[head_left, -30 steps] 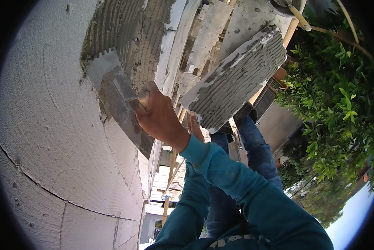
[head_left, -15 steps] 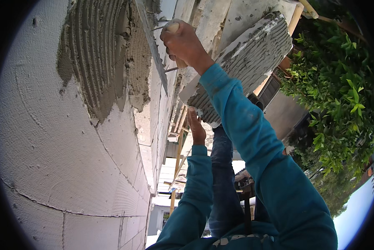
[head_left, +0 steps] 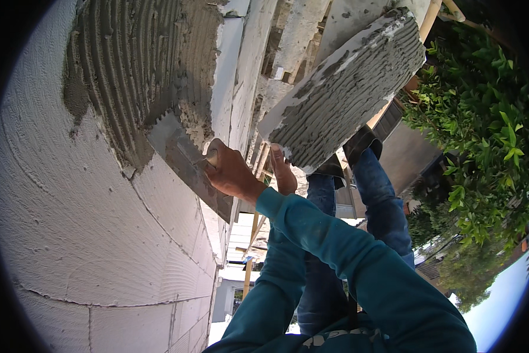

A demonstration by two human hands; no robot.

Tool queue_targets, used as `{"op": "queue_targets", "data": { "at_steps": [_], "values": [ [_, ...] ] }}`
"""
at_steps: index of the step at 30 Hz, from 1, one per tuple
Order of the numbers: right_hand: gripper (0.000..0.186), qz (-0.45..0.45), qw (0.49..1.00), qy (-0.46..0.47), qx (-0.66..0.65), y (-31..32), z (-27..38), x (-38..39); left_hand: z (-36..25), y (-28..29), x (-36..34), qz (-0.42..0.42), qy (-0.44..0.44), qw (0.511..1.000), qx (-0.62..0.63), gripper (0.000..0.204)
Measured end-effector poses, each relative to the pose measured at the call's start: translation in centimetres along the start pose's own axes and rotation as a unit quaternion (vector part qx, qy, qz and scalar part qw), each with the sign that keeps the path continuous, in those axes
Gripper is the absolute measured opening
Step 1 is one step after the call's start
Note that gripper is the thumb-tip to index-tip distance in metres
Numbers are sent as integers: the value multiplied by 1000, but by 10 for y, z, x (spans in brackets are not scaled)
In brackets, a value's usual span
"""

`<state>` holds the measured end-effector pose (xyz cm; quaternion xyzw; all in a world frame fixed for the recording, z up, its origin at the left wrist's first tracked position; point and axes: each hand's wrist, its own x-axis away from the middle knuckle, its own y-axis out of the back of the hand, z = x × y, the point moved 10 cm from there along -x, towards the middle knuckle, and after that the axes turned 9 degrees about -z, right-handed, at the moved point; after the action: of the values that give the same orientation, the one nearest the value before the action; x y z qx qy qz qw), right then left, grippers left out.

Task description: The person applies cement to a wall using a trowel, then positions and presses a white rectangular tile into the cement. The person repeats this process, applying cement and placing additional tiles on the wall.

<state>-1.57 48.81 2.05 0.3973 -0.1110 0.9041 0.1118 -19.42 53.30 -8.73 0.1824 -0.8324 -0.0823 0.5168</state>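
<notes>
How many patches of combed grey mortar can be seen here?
2: one spread on the white block wall, upper left, where the right hand holds a trowel; one on the loose block, upper right. More may be hidden.

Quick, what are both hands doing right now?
Right hand: closed on the handle of the notched trowel.
Left hand: under the mortar-covered block; its grip cannot be told.

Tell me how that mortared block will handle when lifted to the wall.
The block is thick and solid, so probably stiff and bulky. Wet ridged mortar covers one face, likely slippery there. The left hand props only its lower corner; it may tip.
</notes>
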Motion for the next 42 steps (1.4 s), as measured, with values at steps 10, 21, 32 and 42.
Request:
{"op": "queue_targets", "data": {
  "at_steps": [10,21,32,42],
  "values": [
    [24,-13,995,-45,-90,8,-1,41,-11,-13,8,70,14,997,18,96],
    [24,65,969,-136,-194,-93,-28,99,-5,-19,11,95,7,994,44,94],
    [18,-27,992,-26,-117,1,-29,-37,27,9,-13,-19,44,998,-30,100],
    [22,105,986,-124,-41,-19,-47,42,-28,-20,18,53,-15,998,19,71]
  ]
}}
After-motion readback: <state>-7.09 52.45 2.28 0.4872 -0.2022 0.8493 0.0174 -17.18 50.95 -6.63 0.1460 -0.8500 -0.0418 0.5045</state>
